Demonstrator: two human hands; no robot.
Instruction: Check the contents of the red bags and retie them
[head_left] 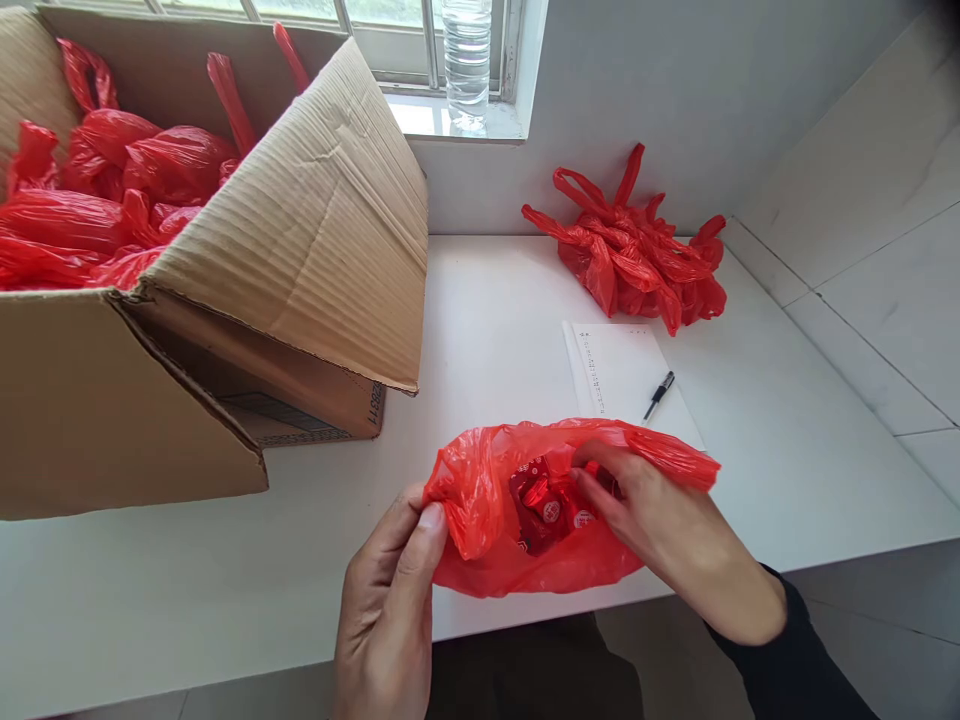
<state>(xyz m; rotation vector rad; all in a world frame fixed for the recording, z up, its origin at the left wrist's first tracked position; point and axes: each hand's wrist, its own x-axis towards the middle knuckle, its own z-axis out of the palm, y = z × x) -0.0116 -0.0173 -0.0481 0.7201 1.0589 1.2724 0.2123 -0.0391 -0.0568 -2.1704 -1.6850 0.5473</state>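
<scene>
A red plastic bag lies at the table's near edge with its mouth spread. Inside it are several shiny red wrapped packets with pale round marks. My left hand is closed on the bag's gathered left side, thumb on top. Reaching into the mouth from the right, my right hand has its thumb and finger bent together at the packets. What lies between those fingertips, if anything, cannot be made out. One bag handle stretches past the back of this hand.
A large open cardboard box full of tied red bags stands at left. A pile of red plastic bags sits at the back right. Beyond the held bag lie a printed sheet and a pen. A water bottle stands on the windowsill.
</scene>
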